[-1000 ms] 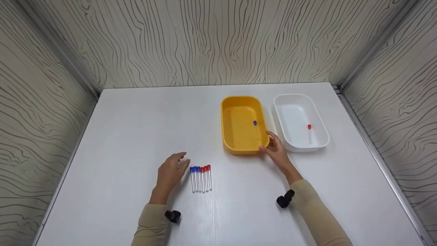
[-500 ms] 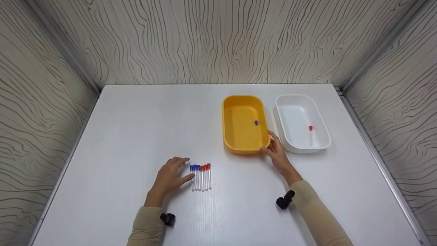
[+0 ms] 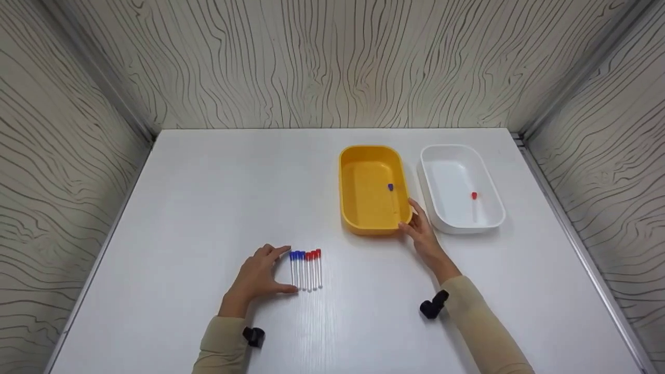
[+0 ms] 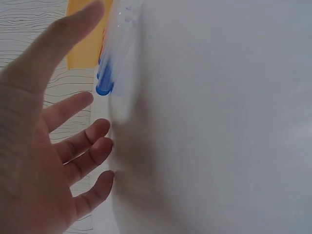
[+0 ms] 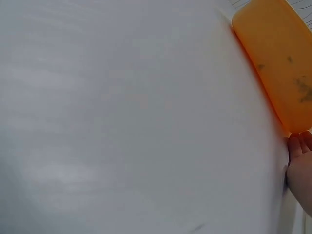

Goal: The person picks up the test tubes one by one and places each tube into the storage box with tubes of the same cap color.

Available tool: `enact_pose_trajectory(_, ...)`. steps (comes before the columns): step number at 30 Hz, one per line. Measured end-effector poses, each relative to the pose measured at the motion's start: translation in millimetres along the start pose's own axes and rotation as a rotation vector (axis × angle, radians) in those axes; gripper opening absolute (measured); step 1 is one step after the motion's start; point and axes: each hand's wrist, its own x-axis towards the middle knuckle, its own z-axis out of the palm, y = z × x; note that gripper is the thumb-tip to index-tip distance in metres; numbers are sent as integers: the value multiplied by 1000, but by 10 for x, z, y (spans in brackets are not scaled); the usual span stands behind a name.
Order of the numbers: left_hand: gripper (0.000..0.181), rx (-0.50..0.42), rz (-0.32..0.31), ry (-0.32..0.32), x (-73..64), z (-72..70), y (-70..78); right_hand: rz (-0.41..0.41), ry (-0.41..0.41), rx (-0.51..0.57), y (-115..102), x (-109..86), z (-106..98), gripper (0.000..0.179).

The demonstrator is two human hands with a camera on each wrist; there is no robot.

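In the head view, six-sided order aside, a row of clear tubes lies on the white table: blue-capped tubes [image 3: 297,270] on the left, red-capped tubes [image 3: 314,270] on the right. My left hand [image 3: 255,279] is beside the blue end, thumb and index finger spread toward the two ends of the outermost tube. In the left wrist view a blue cap [image 4: 104,88] appears beyond its fingertips. My right hand [image 3: 425,240] holds the near right corner of a yellow tray [image 3: 366,182], thumb at the front, fingers along the side. One blue-capped tube [image 3: 392,197] lies inside that tray.
A white tray [image 3: 449,179] stands right of the yellow one, with a red-capped tube [image 3: 474,205] in it. Wood-patterned panels [image 3: 311,62] enclose the table [image 3: 208,192] at the back and sides. Black wrist cameras sit at both sleeves.
My left hand has come down and toward the near side, its thumb moving to the bottom end of the blue-capped tubes and spreading from the index finger. The right hand stays at the tray corner.
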Motion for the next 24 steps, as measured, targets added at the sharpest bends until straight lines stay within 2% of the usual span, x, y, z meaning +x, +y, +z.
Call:
enact_pose_trajectory(11,100,22,-68,-30,17,37,76,-13,10,-27,20,-7,15,65)
enact_pose_trajectory(18,96,45,-59,-36,32,47,75,-78,19,-48,14,-1,-12,64)
enact_pose_trajectory(24,94,29,-55,-31,32,25,51,-116,57,-97,45,41,-49,56)
